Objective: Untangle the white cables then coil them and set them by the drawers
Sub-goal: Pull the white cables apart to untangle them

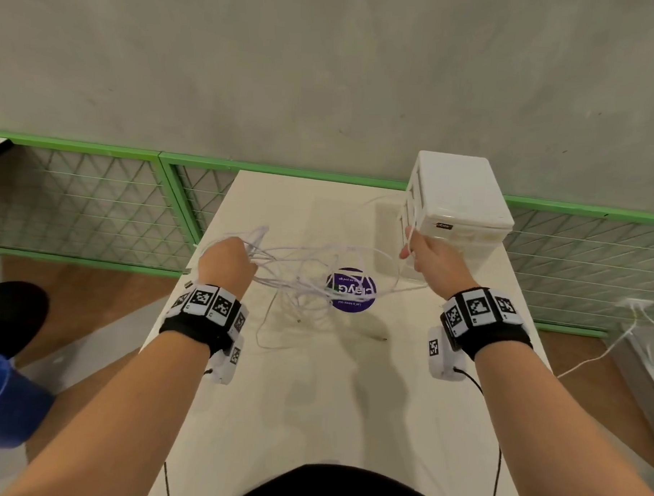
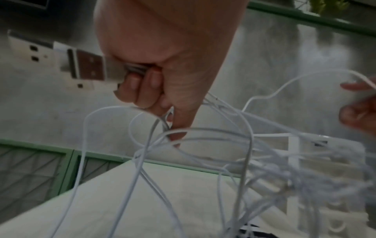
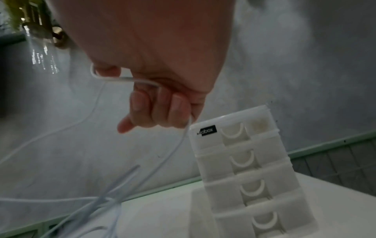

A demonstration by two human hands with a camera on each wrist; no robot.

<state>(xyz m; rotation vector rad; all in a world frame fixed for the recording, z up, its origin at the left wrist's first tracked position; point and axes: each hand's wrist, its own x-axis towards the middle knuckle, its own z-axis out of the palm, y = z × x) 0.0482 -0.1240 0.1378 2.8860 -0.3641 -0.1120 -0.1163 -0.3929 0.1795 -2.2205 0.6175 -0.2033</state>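
Spanning the middle of the head view, the bench [image 1: 311, 397] carries the drawers [image 1: 458, 201] at its upper right, a stack of white plastic trays that is judged light and easily nudged. Between the two raised hands the white cables [image 1: 309, 273] are hung as a loose tangle above a purple sticker [image 1: 351, 290], with a few strands trailing down onto the bench toward the lower centre of the frame. The cables are judged thin, light, limp and rather slick, so that loops will be dragged along and knots tightened if a strand is pulled hard. The left hand [image 1: 227, 262], at centre left, is closed round several strands, and a USB plug [image 2: 89, 66] is pinched in its fingers in the left wrist view. The right hand [image 1: 430, 256], just in front of the drawers, is curled round a single strand. Hold is best taken at the stiff plug ends, which can be fed back through the loops.
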